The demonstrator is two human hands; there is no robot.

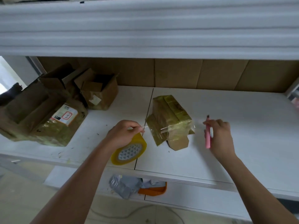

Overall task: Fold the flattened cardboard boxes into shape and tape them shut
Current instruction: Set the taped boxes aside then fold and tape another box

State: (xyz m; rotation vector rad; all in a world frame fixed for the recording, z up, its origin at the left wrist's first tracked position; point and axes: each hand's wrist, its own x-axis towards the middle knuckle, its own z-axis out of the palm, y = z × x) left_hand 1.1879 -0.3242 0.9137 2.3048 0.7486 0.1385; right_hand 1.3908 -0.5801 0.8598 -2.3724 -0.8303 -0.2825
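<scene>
A small cardboard box [169,120], much covered in yellowish tape, lies on the white shelf [226,135] at the middle. A strip of clear tape [155,129] runs from its near end leftward to the yellow tape roll [129,151]. My left hand [124,135] grips that roll and pinches the tape's free end just left of the box. To the right of the box, my right hand [220,136] holds a pink box cutter [207,135] upright, clear of the cardboard.
Several opened, taped cardboard boxes [48,113] crowd the shelf's left end, one with a white label. Brown cardboard lines the back wall [210,75]. White foam sheets [145,29] hang overhead. An orange tray [153,190] and grey bags [124,185] sit on the lower shelf.
</scene>
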